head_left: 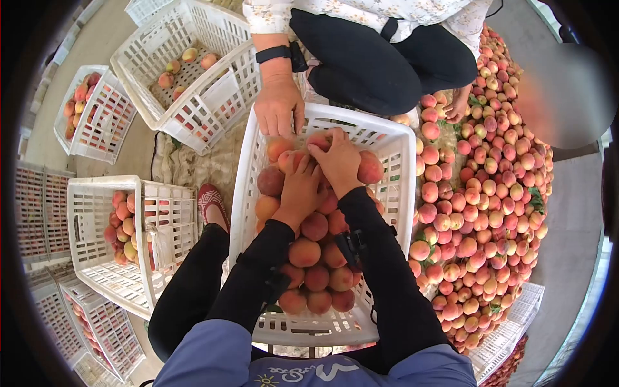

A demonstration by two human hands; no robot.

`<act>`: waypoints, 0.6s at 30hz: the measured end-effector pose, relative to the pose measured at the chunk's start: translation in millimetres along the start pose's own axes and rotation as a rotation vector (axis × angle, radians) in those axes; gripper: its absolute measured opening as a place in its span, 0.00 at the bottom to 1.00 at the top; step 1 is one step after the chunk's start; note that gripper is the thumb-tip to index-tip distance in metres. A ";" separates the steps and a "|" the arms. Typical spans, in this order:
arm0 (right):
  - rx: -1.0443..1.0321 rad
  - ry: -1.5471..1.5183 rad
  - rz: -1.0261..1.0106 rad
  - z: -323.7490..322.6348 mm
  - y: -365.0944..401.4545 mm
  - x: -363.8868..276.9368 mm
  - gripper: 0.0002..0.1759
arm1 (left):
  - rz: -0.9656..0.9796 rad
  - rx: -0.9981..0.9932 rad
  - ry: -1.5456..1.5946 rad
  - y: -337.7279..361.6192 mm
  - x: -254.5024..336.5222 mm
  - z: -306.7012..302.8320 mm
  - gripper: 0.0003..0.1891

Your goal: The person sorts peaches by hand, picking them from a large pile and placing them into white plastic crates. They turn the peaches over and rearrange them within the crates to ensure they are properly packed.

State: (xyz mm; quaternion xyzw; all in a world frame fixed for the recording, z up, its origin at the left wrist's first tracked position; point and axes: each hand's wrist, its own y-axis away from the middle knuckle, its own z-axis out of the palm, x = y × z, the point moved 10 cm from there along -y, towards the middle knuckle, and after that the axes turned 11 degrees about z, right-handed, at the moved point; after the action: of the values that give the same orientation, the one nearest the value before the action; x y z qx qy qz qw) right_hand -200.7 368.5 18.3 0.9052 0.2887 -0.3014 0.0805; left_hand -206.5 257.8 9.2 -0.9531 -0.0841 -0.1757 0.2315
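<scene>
A white plastic crate stands between my knees, holding a heap of red and yellow peaches. My left hand reaches into its middle, fingers curled over a peach near the far end. Just beyond and to the right, my right hand closes round another peach, its thumb and fingertips on top. A single peach rests beside my right wrist. Both palms are turned down, so their undersides are hidden.
Opposite me a person sits with one hand at the crate's far rim and the other by a large peach pile on the right. Partly filled white crates stand at my left, with another crate farther off.
</scene>
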 end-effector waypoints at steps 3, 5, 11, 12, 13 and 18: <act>0.097 0.154 -0.058 11.9 -4.4 -5.5 0.23 | 0.024 0.057 0.005 1.7 -1.3 3.1 0.25; 0.197 0.320 -0.104 23.0 -1.5 -21.0 0.18 | 0.048 0.060 -0.043 1.4 3.6 3.1 0.25; -0.199 -0.263 -0.077 8.1 -12.8 17.6 0.15 | 0.043 0.006 -0.093 5.2 -3.1 0.8 0.24; -0.056 -0.157 -0.094 -26.8 -10.1 23.7 0.16 | 0.021 0.017 -0.087 7.9 -6.6 1.2 0.24; 0.078 -0.053 -0.110 -58.7 -1.0 28.0 0.17 | 0.007 0.020 -0.084 8.3 -4.8 -1.6 0.24; 0.200 0.281 -0.080 -42.7 31.1 77.4 0.23 | -0.055 0.002 -0.128 9.1 -8.2 -1.7 0.32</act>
State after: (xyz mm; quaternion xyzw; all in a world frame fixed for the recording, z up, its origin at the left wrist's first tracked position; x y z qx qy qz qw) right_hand -111.2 393.4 6.1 0.9296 0.3017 -0.2021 -0.0631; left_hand -212.3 248.4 3.8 -0.9595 -0.1251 -0.1207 0.2218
